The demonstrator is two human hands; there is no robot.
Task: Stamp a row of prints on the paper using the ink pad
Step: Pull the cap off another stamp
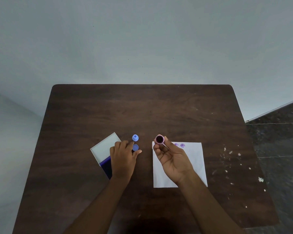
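The stamp [159, 139], inked face turned up, is pinched in our right hand [172, 159] above the paper [195, 163], where two prints [179, 145] begin the row. Our left hand [123, 155] rests fingers relaxed over the open ink pad [103, 149], beside two blue stamps [135, 142]. We judge we are between prints; next, turn the face down beside the last print.

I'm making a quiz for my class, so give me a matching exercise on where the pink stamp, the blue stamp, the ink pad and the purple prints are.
Things:
1 pink stamp
2 blue stamp
3 ink pad
4 purple prints

Places:
A along the paper's top edge
B partly under the left hand
C held in the right hand
D standing alone on the table

Pairs: 1-C, 2-D, 3-B, 4-A
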